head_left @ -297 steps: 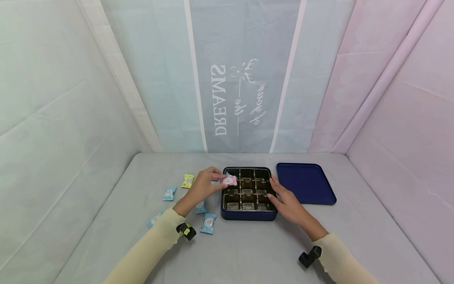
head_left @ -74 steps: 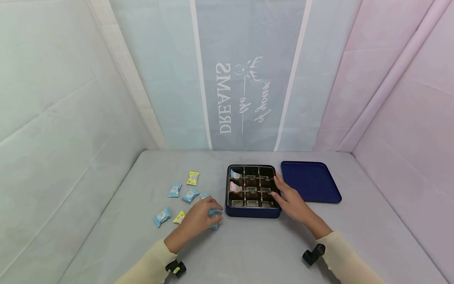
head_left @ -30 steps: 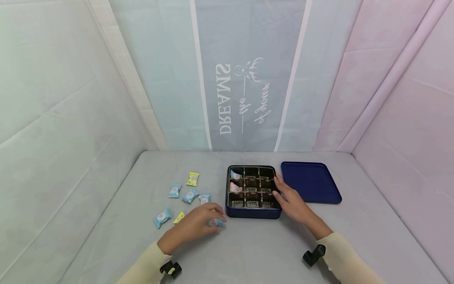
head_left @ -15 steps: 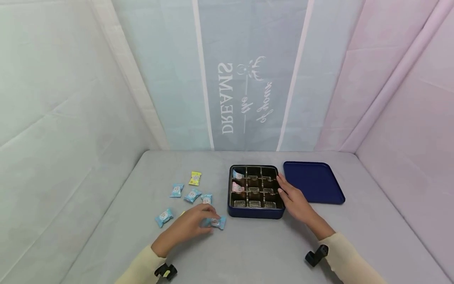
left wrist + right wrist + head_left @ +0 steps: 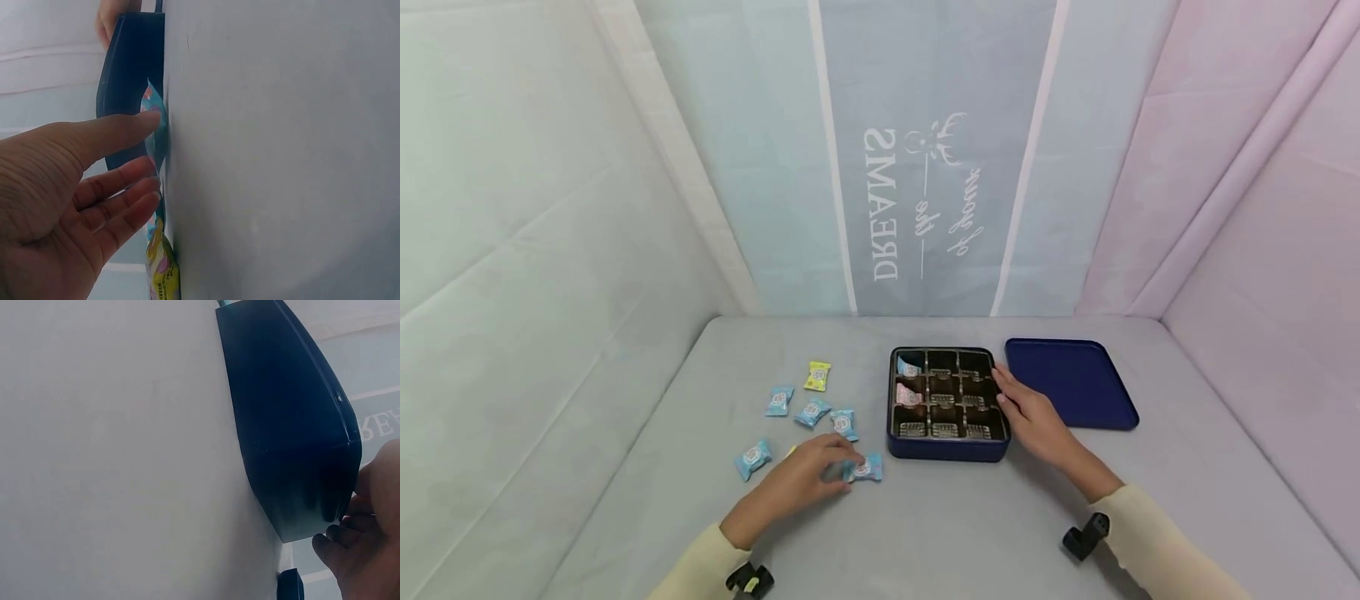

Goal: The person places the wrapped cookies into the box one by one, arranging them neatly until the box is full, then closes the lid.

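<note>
My left hand (image 5: 801,477) is low over the table, with fingertips touching a blue wrapped candy (image 5: 868,469) that lies in front of the tin's left corner. In the left wrist view the thumb stretches straight across this candy (image 5: 159,137) and the other fingers are relaxed. My right hand (image 5: 1033,423) rests its fingers against the right side of a navy tin (image 5: 947,451). The tin has a divided dark insert. A blue candy (image 5: 909,367) sits in its back-left compartment and a pink candy (image 5: 907,396) in the one in front of it.
Left of the tin lie a yellow candy (image 5: 817,376) and several blue ones, among them one near the tin (image 5: 843,424) and one far left (image 5: 752,458). Another yellow candy (image 5: 791,451) is mostly hidden by the left hand. The tin's navy lid (image 5: 1070,385) lies to the right.
The pink candy, earlier in my left hand, now sits in the tin. My left hand has come back to the table, where the nearest blue candy has turned and shifted slightly. The right hand stays by the tin.
</note>
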The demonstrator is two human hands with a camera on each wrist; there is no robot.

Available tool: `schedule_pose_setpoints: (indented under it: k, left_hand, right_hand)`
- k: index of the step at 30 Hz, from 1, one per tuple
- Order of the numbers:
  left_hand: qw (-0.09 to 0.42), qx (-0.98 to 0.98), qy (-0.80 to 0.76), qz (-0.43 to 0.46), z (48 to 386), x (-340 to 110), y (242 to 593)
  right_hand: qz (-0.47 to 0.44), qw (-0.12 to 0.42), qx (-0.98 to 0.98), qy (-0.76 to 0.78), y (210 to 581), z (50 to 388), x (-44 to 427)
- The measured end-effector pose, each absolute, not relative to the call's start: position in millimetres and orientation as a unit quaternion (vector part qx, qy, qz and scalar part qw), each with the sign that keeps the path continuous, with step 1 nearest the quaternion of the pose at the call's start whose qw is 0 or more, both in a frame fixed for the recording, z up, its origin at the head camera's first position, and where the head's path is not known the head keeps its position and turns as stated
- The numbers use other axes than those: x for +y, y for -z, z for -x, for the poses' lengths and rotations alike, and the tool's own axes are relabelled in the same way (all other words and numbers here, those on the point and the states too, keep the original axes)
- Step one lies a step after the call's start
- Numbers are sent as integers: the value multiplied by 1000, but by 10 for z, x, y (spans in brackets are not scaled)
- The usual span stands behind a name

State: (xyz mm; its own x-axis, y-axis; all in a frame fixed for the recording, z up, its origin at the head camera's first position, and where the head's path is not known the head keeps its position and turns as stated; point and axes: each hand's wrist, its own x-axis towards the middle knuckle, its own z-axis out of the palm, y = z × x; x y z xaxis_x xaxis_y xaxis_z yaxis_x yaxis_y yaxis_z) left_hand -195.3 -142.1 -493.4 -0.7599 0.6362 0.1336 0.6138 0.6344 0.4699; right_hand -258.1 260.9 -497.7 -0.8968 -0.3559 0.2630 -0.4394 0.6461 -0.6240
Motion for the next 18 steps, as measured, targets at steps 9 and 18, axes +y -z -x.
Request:
schedule_pose_setpoints:
  k: [9,18]
  left_hand:
    - [24,910,-250,-330,1947,-1415,4933]
    - [30,911,-257,-321,1964,-1421,4919]
  right_hand:
    - [-224,61,-906,-354,4973,2582,2635]
    - [-225,56,-907,-351,4917,2614,2632]
